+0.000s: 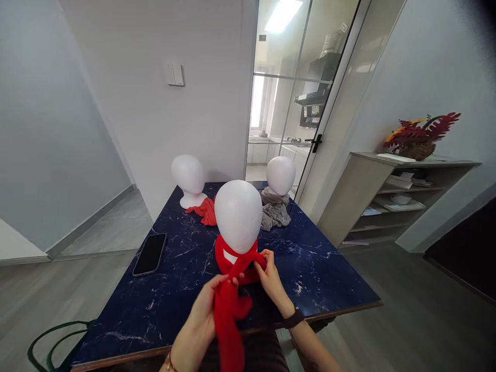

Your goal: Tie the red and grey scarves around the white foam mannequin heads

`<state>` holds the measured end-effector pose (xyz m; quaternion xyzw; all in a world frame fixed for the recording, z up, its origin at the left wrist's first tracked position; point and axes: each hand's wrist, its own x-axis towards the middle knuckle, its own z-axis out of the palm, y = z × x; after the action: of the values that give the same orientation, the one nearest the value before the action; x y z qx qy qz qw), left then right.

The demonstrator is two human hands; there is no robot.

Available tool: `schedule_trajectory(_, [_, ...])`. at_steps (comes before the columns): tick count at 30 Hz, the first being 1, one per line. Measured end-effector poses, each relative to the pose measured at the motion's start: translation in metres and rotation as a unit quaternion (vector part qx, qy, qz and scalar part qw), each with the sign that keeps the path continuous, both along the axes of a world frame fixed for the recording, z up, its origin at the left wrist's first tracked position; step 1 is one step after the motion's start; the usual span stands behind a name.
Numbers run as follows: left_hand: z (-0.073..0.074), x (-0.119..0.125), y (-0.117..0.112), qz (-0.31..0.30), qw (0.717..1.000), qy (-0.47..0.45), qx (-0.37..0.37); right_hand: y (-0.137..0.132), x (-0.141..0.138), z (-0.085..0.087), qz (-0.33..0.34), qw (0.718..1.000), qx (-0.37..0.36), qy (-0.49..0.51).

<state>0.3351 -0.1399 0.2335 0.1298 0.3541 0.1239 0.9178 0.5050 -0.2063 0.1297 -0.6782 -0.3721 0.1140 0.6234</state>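
In front of me on the table stands a white foam mannequin head (238,214) with a red scarf (228,320) wrapped around its neck. One long end of the scarf hangs down toward me over the table's front edge. My left hand (207,305) is closed around this end, just below the neck. On the right side of the neck, my right hand (270,276) pinches another part of the same scarf. A bit of white neck shows between the folds. How the fabric crosses under my fingers is partly hidden.
The dark blue marbled table (186,289) bears a phone (150,254) at left. Behind are a bare foam head (188,175), a crumpled coral-red cloth (206,211), and another foam head (281,175) with a grey scarf (276,209). A shelf (387,201) stands at right.
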Motion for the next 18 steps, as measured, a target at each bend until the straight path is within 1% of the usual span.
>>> schedule_trajectory(1, [-0.006, 0.000, -0.010, -0.015, 0.999, 0.016, 0.030, -0.003, -0.002, 0.002, 0.011, 1.000, -0.009, -0.022])
schedule_trajectory(2, [-0.013, 0.000, -0.020, -0.043, 0.996, 0.030, 0.073, -0.007, -0.004, 0.006, 0.004, 0.999, -0.016, -0.043])
schedule_trajectory(3, [-0.022, 0.001, -0.030, -0.074, 0.988, 0.030, 0.131, -0.011, -0.008, 0.009, -0.022, 0.998, -0.019, -0.059])
schedule_trajectory(4, [-0.031, 0.003, -0.038, -0.107, 0.974, 0.023, 0.199, -0.015, -0.012, 0.013, -0.059, 0.996, -0.024, -0.065])
schedule_trajectory(5, [-0.039, 0.004, -0.045, -0.134, 0.953, 0.017, 0.271, -0.019, -0.017, 0.017, -0.090, 0.994, -0.032, -0.054])
schedule_trajectory(6, [-0.046, 0.004, -0.050, -0.152, 0.926, 0.015, 0.346, -0.021, -0.022, 0.020, -0.098, 0.994, -0.048, -0.016])
schedule_trajectory(7, [-0.052, 0.005, -0.054, -0.165, 0.893, 0.020, 0.419, -0.023, -0.027, 0.024, -0.075, 0.994, -0.070, 0.049])
schedule_trajectory(8, [-0.056, 0.004, -0.055, -0.171, 0.856, 0.030, 0.487, -0.023, -0.032, 0.027, -0.024, 0.986, -0.090, 0.138])
schedule_trajectory(9, [-0.058, 0.004, -0.054, -0.180, 0.818, 0.038, 0.545, -0.023, -0.036, 0.030, 0.039, 0.966, -0.097, 0.237])
schedule_trajectory(10, [-0.058, 0.002, -0.051, -0.194, 0.783, 0.044, 0.590, -0.021, -0.040, 0.033, 0.091, 0.935, -0.088, 0.330])
schedule_trajectory(11, [-0.058, 0.001, -0.044, -0.213, 0.752, 0.048, 0.622, -0.018, -0.042, 0.034, 0.120, 0.905, -0.064, 0.403])
schedule_trajectory(12, [-0.057, 0.000, -0.033, -0.227, 0.730, 0.055, 0.643, -0.016, -0.044, 0.035, 0.129, 0.884, -0.031, 0.448])
schedule_trajectory(13, [-0.055, -0.001, -0.019, -0.232, 0.716, 0.066, 0.655, -0.014, -0.044, 0.035, 0.124, 0.877, 0.001, 0.464])
schedule_trajectory(14, [-0.054, -0.001, -0.003, -0.225, 0.708, 0.088, 0.664, -0.012, -0.044, 0.033, 0.112, 0.883, 0.024, 0.455])
schedule_trajectory(16, [-0.054, 0.001, 0.036, -0.149, 0.700, 0.151, 0.681, -0.009, -0.043, 0.028, 0.086, 0.917, 0.040, 0.388])
schedule_trajectory(17, [-0.055, 0.003, 0.055, -0.115, 0.686, 0.202, 0.690, -0.009, -0.042, 0.025, 0.075, 0.936, 0.035, 0.341])
schedule_trajectory(18, [-0.057, 0.007, 0.073, -0.096, 0.653, 0.241, 0.711, -0.009, -0.041, 0.022, 0.063, 0.954, 0.023, 0.292])
